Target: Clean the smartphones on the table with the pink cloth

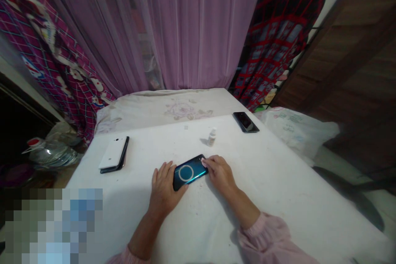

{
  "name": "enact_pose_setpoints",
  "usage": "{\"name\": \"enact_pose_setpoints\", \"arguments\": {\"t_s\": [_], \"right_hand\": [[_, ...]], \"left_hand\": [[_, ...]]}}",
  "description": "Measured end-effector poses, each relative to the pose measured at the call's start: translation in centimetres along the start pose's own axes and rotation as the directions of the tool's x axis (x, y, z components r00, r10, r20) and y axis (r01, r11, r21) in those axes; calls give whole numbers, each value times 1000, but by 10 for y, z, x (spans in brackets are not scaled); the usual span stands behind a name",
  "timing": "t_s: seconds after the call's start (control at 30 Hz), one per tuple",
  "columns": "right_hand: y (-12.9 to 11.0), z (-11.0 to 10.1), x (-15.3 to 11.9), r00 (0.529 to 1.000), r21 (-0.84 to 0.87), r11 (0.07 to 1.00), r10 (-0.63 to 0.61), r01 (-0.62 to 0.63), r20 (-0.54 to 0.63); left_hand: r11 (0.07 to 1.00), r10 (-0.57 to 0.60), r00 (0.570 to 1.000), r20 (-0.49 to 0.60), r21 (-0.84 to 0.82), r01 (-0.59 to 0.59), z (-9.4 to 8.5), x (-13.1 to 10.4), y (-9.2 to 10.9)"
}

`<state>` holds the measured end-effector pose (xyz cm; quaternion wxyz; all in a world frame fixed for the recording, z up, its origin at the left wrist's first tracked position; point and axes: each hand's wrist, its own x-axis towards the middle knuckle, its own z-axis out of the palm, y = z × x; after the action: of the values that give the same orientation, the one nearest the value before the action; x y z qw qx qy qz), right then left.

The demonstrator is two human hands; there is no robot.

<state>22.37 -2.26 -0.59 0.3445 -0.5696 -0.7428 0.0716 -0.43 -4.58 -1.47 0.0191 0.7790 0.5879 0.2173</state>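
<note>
A blue-green smartphone (192,171) lies back side up on the white table, with a pale ring on its back. My left hand (163,189) grips its left end, fingers along the far edge and thumb at the near edge. At the phone's right end, by the camera corner, my right hand (220,173) pinches a small whitish-pink piece of cloth or tissue (203,161) against the back. Most of that piece is hidden by the fingers. Just beyond the phone stands a small white spray bottle (212,137), upright.
A stack of phones, a white one (114,153) on top, lies at the table's left. Near the far right edge rests a dark phone (246,122). The white tablecloth (272,181) covers the table. Purple curtains (192,24) hang behind; a large water bottle (51,150) stands left.
</note>
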Motion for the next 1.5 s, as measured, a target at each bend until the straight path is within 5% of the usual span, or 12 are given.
{"name": "enact_pose_setpoints", "arguments": {"t_s": [0.17, 0.47, 0.8, 1.13, 1.5], "right_hand": [[2, -7, -14, 1000, 59, 998, 13, -13, 0], [1, 18, 34, 995, -30, 995, 94, -95, -14], [0, -6, -14, 998, 58, 996, 63, -62, -11], [-3, 16, 35, 989, -55, 988, 144, -143, 27], [2, -6, -20, 996, 87, 993, 81, -78, -38]], "left_hand": [[1000, -1, 999, 47, -11, 2, -1, 1, -1], [1000, 27, 998, 49, -15, -26, -1, 1, -3], [999, 32, 999, 43, -8, -32, 2, -1, -3], [999, 48, 999, 9, -3, -48, 2, -1, -4], [1000, 22, 999, 45, -9, -22, 0, 0, -2]]}}
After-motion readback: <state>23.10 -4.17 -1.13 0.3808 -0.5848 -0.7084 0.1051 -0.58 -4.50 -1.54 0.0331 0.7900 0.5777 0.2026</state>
